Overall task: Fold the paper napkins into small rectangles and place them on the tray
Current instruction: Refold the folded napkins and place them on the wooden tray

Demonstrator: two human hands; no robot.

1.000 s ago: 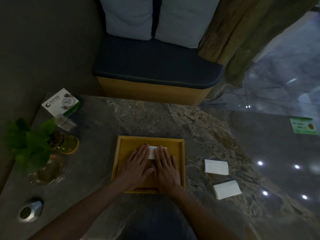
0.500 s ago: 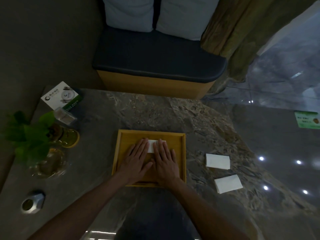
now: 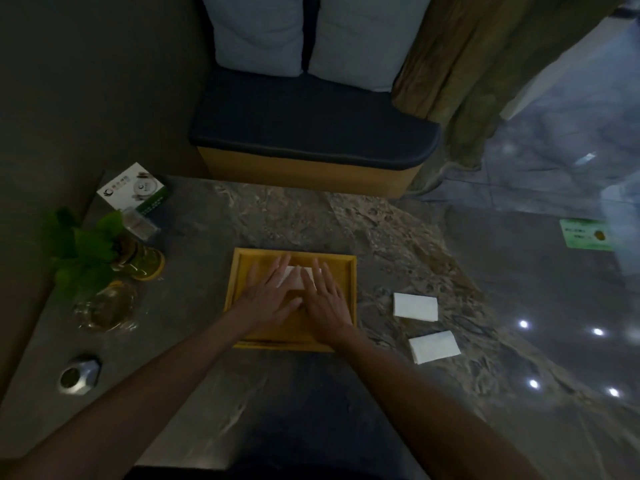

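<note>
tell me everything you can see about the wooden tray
The wooden tray is a shallow rectangle of light yellowish wood with a low raised rim around a flat floor. It lies flat on the marbled stone table, near the person's edge. A white napkin rests inside, toward the far side, pressed under the left hand and right hand, both flat, palms down. Two folded napkins lie outside, to its right.

napkin (image 3: 296, 277) mostly hidden under both hands, fold state unreadable; card (image 3: 133, 189) print too small to read.
</note>
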